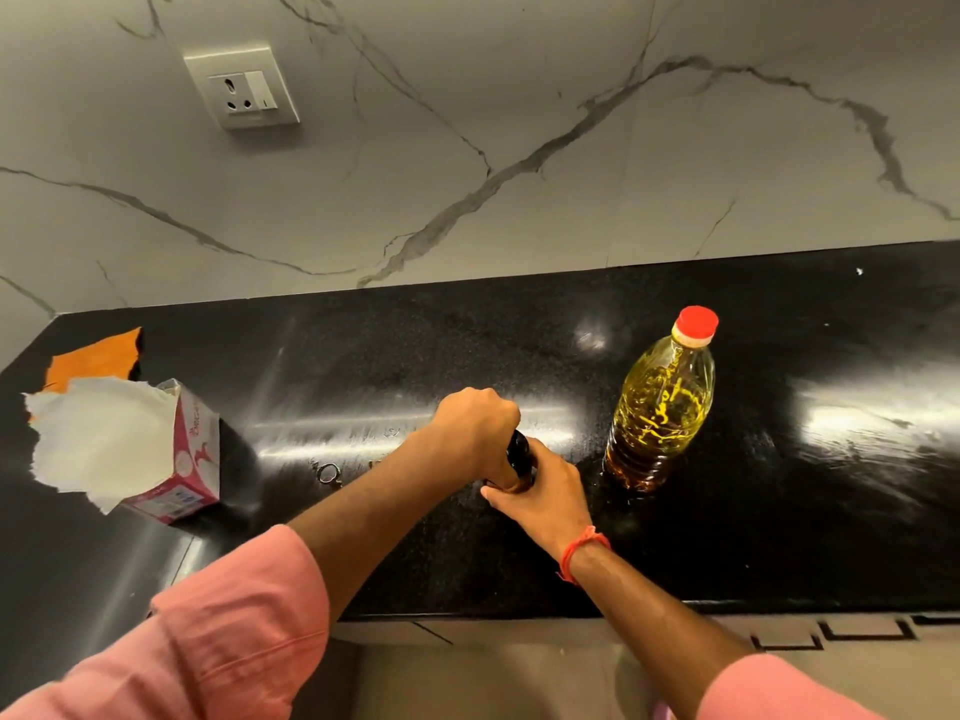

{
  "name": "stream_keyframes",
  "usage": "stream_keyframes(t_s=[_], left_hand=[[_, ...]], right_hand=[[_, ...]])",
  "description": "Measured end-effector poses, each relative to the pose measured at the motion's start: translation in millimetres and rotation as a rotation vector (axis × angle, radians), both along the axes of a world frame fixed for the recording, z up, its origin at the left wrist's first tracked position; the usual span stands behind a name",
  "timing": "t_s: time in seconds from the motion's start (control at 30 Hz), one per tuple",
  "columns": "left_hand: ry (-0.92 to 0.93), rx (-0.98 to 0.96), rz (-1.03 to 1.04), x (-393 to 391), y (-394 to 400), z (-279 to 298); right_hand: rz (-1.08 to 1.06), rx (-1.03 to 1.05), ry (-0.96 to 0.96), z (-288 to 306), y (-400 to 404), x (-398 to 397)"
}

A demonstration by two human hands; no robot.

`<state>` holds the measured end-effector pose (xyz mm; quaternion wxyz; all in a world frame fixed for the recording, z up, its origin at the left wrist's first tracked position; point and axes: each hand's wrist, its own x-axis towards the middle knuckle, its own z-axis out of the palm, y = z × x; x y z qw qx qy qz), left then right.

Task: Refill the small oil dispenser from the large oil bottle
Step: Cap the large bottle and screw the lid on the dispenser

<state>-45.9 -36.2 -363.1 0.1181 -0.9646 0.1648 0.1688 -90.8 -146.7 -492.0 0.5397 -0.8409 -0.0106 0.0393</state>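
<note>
Dark small oil dispenser [519, 454] mostly hidden by left hand [475, 428], right hand [543, 491].

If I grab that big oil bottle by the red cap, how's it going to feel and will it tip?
The large oil bottle looks nearly full, so it is probably heavy for its size. It is tall on a narrow base, so a push near the red cap may tip it. The glossy countertop probably lets it slide.

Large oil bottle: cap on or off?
On. The large oil bottle stands upright on the black counter, its red cap seated on the neck; neither hand touches it.
</note>
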Motion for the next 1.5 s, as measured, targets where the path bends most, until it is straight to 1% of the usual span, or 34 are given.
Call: stream_keyframes(t_s=[0.27,0.33,0.47,0.57,0.63,0.7,0.77,0.83,0.93,1.0,1.07,1.13,1.2,1.23,1.3,1.4,1.43,1.5], left_hand=[[-0.008,0.022,0.018,-4.1,-6.5,-0.7],[0.001,0.034,-0.044,-2.6,-4.1,0.5],[-0.022,0.028,-0.24,-1.3,7.0,-3.1],[-0.053,0.011,-0.316,-2.8,16.5,-7.9],[-0.033,-0.026,-0.235,-6.0,19.0,-10.5],[-0.006,-0.042,-0.063,-9.5,15.9,-8.3],[-0.024,-0.021,0.066,-12.1,8.9,-3.7],[-0.051,0.007,0.109,-14.0,1.4,-2.7],[-0.057,0.0,0.106,-14.5,-3.3,-4.1],[-0.018,-0.013,0.045,-12.8,-1.1,-2.5],[0.016,-0.039,-0.082,-8.6,4.1,-3.2],[0.042,-0.096,-0.215,-4.0,11.0,-6.2],[0.063,-0.154,-0.281,-3.3,14.6,-7.1],[0.072,-0.173,-0.262,-4.9,14.5,-6.6],[0.075,-0.157,-0.126,-9.8,10.7,-5.3],[-0.004,-0.059,0.093,-14.7,-0.9,-0.6],[-0.033,-0.041,0.14,-15.1,-4.9,0.1],[-0.061,-0.014,0.167,-15.0,-11.0,-1.0]], right_hand=[[0.01,0.004,0.007,2.0,-0.5,-0.7],[0.011,-0.004,0.012,2.0,-0.2,-0.4],[-0.005,-0.011,0.018,0.3,0.6,-0.1],[-0.006,-0.026,0.022,1.1,0.6,0.0],[-0.002,-0.028,0.021,2.7,-0.1,-0.2],[0.011,-0.026,0.015,3.2,-0.8,-1.1],[0.012,-0.028,0.019,2.2,-1.5,-1.9],[0.016,-0.028,0.024,1.0,-1.4,-1.9],[0.017,-0.032,0.026,-0.4,-0.9,-0.7],[0.01,-0.043,0.027,1.2,-1.1,-0.4],[0.002,-0.056,0.024,1.5,-1.0,0.0],[0.002,-0.07,0.024,2.6,-0.6,-0.2],[0.002,-0.079,0.029,3.5,-0.6,-0.4],[0.006,-0.088,0.032,3.5,-1.5,-0.4],[0.032,-0.103,0.023,4.4,-2.5,-0.4],[0.033,-0.087,0.021,5.5,-2.6,-0.4],[0.026,-0.091,0.022,6.3,-2.4,-0.7],[0.022,-0.104,0.02,8.4,-1.4,-1.2]])
